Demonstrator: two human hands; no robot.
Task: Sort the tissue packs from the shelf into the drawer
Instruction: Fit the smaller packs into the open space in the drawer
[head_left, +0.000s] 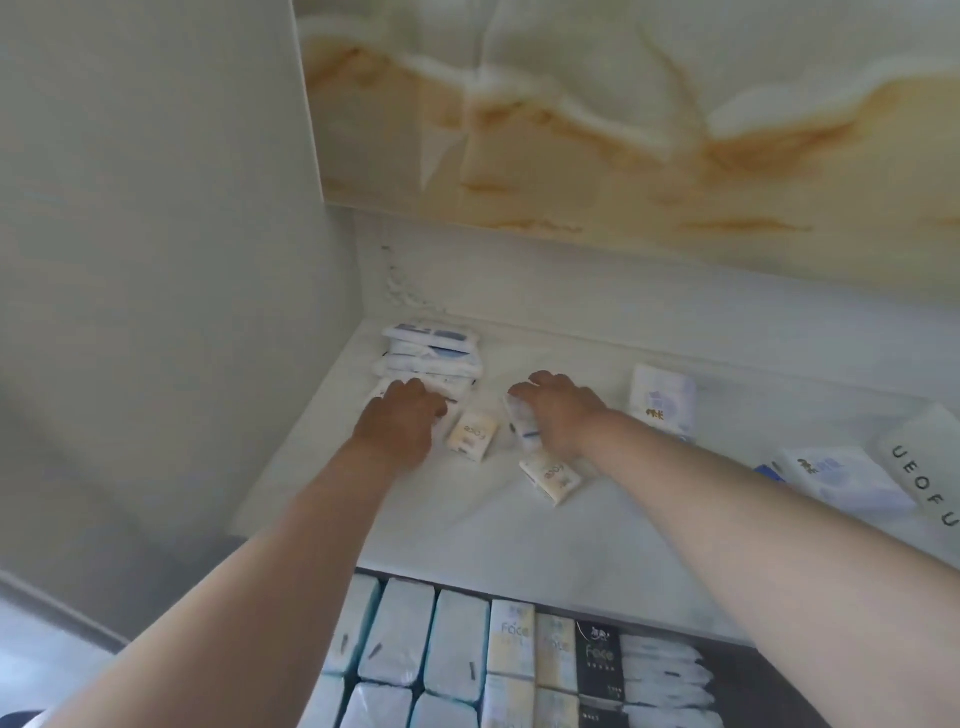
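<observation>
White shelf under a marbled panel; grey wall to your left. In the back left corner sits a stack of tissue packs; count uncertain, blurred. Two cream packs lie loose: one between your hands, one partly under your right wrist. Three larger packs lie further right, well apart from the stack. Your left hand rests on the front pack of the stack, fingers bent; grip or mere touch, cannot tell. Your right hand curls round a small blue-striped pack. Below, the drawer stands open, packs filed on edge: three pale columns, two cream, one black, then white ones.
</observation>
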